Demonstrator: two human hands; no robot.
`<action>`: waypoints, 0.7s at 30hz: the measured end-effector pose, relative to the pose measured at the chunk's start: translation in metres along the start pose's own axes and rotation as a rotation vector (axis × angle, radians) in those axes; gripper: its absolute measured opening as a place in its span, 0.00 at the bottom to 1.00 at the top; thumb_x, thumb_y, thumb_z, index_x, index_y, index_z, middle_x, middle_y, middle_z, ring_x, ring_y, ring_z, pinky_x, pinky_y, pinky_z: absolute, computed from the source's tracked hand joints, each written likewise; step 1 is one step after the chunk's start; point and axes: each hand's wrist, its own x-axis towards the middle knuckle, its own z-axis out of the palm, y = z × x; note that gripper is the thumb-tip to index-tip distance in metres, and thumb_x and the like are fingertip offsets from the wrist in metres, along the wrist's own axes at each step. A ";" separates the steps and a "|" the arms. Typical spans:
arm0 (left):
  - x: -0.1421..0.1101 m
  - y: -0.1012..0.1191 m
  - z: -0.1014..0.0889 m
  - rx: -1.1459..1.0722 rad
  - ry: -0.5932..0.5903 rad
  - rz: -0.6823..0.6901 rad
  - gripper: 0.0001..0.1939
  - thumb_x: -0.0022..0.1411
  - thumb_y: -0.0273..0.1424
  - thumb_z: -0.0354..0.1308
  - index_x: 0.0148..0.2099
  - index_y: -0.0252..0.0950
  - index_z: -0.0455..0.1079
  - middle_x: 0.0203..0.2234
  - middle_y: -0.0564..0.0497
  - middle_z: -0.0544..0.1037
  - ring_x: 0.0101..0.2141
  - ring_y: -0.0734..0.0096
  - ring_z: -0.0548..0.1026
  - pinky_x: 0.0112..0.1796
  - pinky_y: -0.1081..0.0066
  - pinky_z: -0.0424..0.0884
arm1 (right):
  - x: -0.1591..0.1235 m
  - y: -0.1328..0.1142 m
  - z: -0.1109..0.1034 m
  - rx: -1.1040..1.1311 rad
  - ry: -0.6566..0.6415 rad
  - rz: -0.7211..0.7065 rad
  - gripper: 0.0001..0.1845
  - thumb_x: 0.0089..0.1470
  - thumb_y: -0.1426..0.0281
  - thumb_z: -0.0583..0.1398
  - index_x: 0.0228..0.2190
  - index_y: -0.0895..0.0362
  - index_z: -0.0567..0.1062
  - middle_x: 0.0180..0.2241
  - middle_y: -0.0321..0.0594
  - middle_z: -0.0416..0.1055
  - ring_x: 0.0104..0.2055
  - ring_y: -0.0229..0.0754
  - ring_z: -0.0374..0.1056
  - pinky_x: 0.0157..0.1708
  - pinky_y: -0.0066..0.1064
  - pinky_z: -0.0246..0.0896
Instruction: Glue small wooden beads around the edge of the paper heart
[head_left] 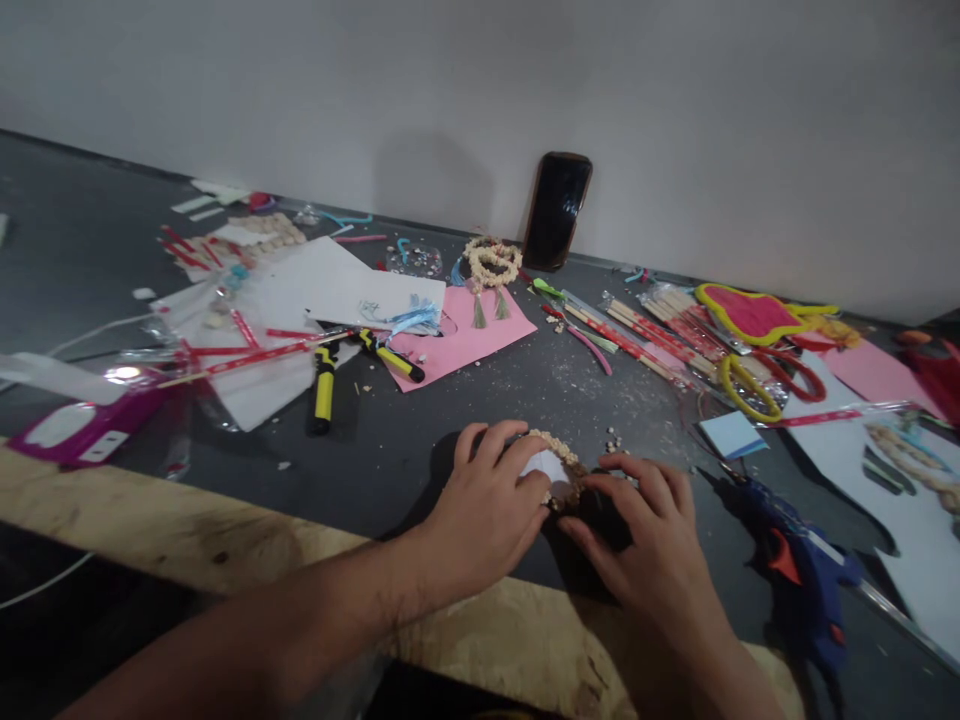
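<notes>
A small ring (559, 447) covered in tan and brown beads or chips lies near the table's front edge, with a white piece (550, 468) showing inside it. Curled over its left side, my left hand (487, 500) grips the rim and hides part of it. My right hand (654, 520) has thumb and fingers closed on the ring's right, darker edge. A few loose chips (613, 438) lie just beyond my right fingers. Right of that hand rests a blue glue gun (799, 560) with an orange trigger.
A dark phone (557, 210) leans against the wall. Before it, beaded rings with tassels (493, 265) lie by pink paper (480, 345). Yellow-black pliers (324, 385) sit left. Packaged chopsticks (637, 345) and a pink-yellow shape (754, 312) lie right. Wood (300, 540) edges the table.
</notes>
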 end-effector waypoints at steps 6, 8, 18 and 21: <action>0.001 0.000 -0.001 0.022 0.007 0.004 0.07 0.61 0.31 0.54 0.40 0.36 0.71 0.51 0.47 0.68 0.54 0.52 0.59 0.49 0.51 0.54 | 0.002 -0.010 0.004 -0.009 0.000 0.018 0.13 0.49 0.65 0.62 0.39 0.51 0.71 0.45 0.45 0.66 0.46 0.51 0.59 0.45 0.49 0.60; 0.001 0.001 -0.001 0.017 0.006 0.003 0.07 0.61 0.31 0.54 0.40 0.36 0.71 0.51 0.46 0.68 0.54 0.52 0.58 0.49 0.51 0.54 | 0.003 -0.011 0.004 -0.013 -0.006 0.025 0.13 0.50 0.66 0.62 0.39 0.52 0.71 0.45 0.46 0.66 0.46 0.52 0.59 0.45 0.49 0.60; 0.001 0.001 -0.001 -0.001 -0.006 -0.007 0.07 0.61 0.31 0.54 0.40 0.36 0.71 0.52 0.47 0.68 0.54 0.52 0.58 0.49 0.50 0.54 | 0.003 -0.010 0.007 -0.020 0.002 0.026 0.10 0.52 0.66 0.61 0.38 0.53 0.72 0.44 0.46 0.67 0.46 0.51 0.58 0.44 0.48 0.60; 0.001 0.001 -0.001 0.006 -0.005 -0.005 0.07 0.61 0.31 0.54 0.40 0.36 0.71 0.52 0.47 0.68 0.54 0.52 0.58 0.49 0.50 0.54 | 0.003 -0.008 0.007 -0.010 0.010 0.010 0.08 0.52 0.67 0.61 0.36 0.53 0.73 0.44 0.46 0.67 0.45 0.50 0.58 0.44 0.47 0.60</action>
